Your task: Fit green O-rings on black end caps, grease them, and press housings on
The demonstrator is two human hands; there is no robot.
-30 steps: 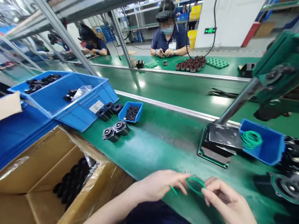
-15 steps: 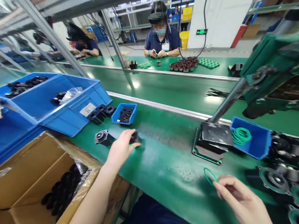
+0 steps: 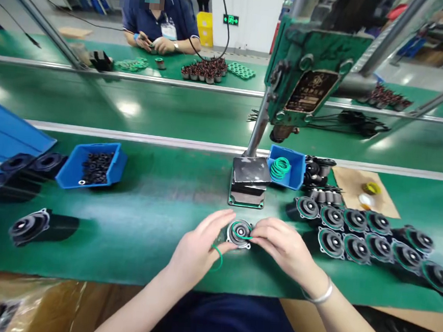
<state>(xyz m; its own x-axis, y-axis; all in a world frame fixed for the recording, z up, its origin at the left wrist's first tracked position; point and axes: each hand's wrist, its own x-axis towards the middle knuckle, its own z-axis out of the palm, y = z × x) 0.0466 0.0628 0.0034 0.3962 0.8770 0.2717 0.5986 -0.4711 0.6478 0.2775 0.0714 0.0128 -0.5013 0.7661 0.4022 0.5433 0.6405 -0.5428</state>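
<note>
My left hand (image 3: 204, 241) is closed round the side of a black round motor housing (image 3: 240, 232) with a metal flange, which stands upright at the bench's middle. A second green ring (image 3: 219, 260) dangles by my left thumb. My right hand (image 3: 277, 239) pinches a thin green sealing ring (image 3: 241, 235) that lies partly over the top of the housing; whether it sits in the groove all round cannot be made out. Alone on the left lies another motor housing (image 3: 32, 225), tilted on its side. More housings with green rings (image 3: 356, 248) stand in rows to the right.
Behind my hands stands a green press (image 3: 305, 80) over a dark metal block (image 3: 252, 171). Beside it, a blue bin (image 3: 297, 179) contains green rings. Another blue bin (image 3: 65, 171) with small black parts is at left. Across the line sits a co-worker (image 3: 160, 20).
My view has swung right. The left hand has brought a housing to the bench's middle, and the right hand has moved its green ring onto the top of it.
</note>
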